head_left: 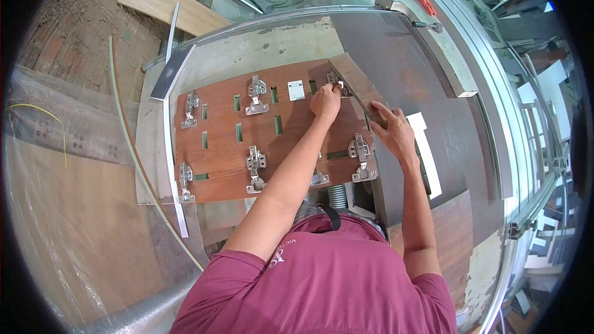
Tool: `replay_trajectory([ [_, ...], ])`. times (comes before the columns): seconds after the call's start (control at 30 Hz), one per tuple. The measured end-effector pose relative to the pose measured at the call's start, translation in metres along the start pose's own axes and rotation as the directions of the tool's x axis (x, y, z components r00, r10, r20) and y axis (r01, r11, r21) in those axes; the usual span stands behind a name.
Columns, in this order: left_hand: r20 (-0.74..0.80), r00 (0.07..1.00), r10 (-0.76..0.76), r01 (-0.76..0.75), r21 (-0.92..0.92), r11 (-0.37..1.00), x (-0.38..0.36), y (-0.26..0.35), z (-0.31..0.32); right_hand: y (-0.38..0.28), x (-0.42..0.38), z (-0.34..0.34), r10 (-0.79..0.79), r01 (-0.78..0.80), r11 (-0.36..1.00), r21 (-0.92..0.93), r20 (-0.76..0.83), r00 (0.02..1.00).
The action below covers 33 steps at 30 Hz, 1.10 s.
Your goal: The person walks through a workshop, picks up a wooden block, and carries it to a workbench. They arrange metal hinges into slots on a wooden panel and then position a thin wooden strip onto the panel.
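Observation:
A reddish-brown wooden board point(226, 158) with cut slots lies in front of me, several metal cabinet hinges on it. My left hand point(325, 102) is closed, its fingertips at a hinge point(334, 79) by the board's far right corner. Part of that hinge is hidden by the fingers and a narrow wooden panel point(357, 81), which stands along the board's right side. My right hand point(393, 130) grips the panel's edge between thumb and fingers. Nearer my body, another hinge point(359, 158) sits at the right edge. A hinge point(257, 94) lies further left, beside a white label point(296, 90).
White strips point(427, 154) lie right of the panel on the dark tabletop point(458, 142). A metal rail point(442, 43) runs along the right, with a red-handled tool point(423, 1) at its far end. Long edging strips point(133, 142) and a plastic-wrapped stack point(80, 210) are at left.

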State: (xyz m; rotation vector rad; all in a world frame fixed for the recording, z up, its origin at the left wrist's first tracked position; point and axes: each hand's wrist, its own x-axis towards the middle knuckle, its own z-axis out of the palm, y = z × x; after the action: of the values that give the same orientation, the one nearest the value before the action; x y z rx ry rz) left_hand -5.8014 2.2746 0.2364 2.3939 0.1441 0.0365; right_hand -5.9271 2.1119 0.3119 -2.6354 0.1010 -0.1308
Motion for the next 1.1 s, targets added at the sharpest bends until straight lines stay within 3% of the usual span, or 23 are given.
replay_trajectory([
  [0.23,-0.005,1.0,-0.004,0.004,0.001,1.0,-0.003,0.001,-0.003,-0.005,-0.003,0.0,0.012,-0.012,1.0,0.01,0.016,1.0],
  [0.33,-0.019,1.0,-0.002,0.002,0.006,1.0,-0.003,-0.001,-0.001,-0.007,-0.015,-0.007,0.081,-0.084,0.991,0.1,0.034,0.996],
  [0.4,-0.015,1.0,-0.004,0.004,0.009,1.0,-0.002,0.0,0.0,0.0,-0.027,-0.011,0.149,-0.159,0.914,0.373,0.057,0.987],
  [0.43,-0.024,0.999,0.027,-0.027,-0.004,1.0,-0.001,-0.002,0.001,0.004,-0.036,-0.013,0.161,-0.171,0.911,0.375,0.058,0.985],
  [0.47,-0.03,0.998,0.057,-0.058,-0.014,0.998,-0.001,-0.004,0.002,0.007,-0.046,-0.016,0.147,-0.133,0.851,0.508,0.013,0.989],
  [0.5,-0.015,1.0,-0.003,0.003,-0.022,1.0,-0.001,0.0,0.0,0.013,-0.057,-0.017,0.142,-0.087,0.773,0.629,-0.036,0.989],
  [0.63,-0.012,0.998,0.066,-0.066,-0.007,0.998,0.002,-0.008,0.004,0.001,-0.107,-0.036,0.16,0.013,0.504,0.863,-0.108,0.981],
  [0.67,0.012,0.996,0.087,-0.087,0.001,0.996,0.004,-0.009,0.002,-0.006,-0.116,-0.038,0.176,0.04,0.478,0.878,-0.141,0.974],
  [0.77,0.102,0.989,0.105,-0.099,-0.06,0.993,0.011,-0.014,0.001,-0.013,-0.139,-0.033,0.311,-0.176,0.448,0.876,0.032,0.95],
  [0.83,0.1,0.981,0.167,-0.133,-0.282,0.95,0.029,-0.036,0.015,-0.013,-0.155,-0.016,0.427,-0.205,0.444,0.872,-0.005,0.904],
  [0.87,0.17,0.974,0.149,-0.08,-0.357,0.931,0.031,-0.037,0.013,-0.013,-0.161,-0.009,0.476,-0.2,0.449,0.871,-0.044,0.878],
  [0.93,-0.054,0.918,0.393,-0.396,-0.1,0.913,0.005,-0.022,-0.019,-0.02,-0.178,-0.003,0.528,-0.231,0.438,0.869,-0.041,0.848],
  [0.97,-0.039,0.915,0.402,-0.403,-0.11,0.908,-0.009,-0.014,-0.029,-0.024,-0.186,-0.001,0.528,-0.217,0.438,0.872,-0.054,0.848],
  [1.03,0.151,0.912,0.382,-0.339,-0.247,0.908,-0.035,-0.003,-0.044,-0.032,-0.203,0.001,0.548,-0.231,0.418,0.878,-0.041,0.836],
  [1.07,0.165,0.907,0.387,-0.341,-0.252,0.906,-0.05,0.0,-0.047,-0.031,-0.211,0.006,0.561,-0.237,0.417,0.878,-0.043,0.826],
  [1.1,0.281,0.853,0.44,-0.383,-0.236,0.893,-0.068,0.004,-0.046,-0.028,-0.22,0.014,0.582,-0.242,0.431,0.869,-0.063,0.811],
])
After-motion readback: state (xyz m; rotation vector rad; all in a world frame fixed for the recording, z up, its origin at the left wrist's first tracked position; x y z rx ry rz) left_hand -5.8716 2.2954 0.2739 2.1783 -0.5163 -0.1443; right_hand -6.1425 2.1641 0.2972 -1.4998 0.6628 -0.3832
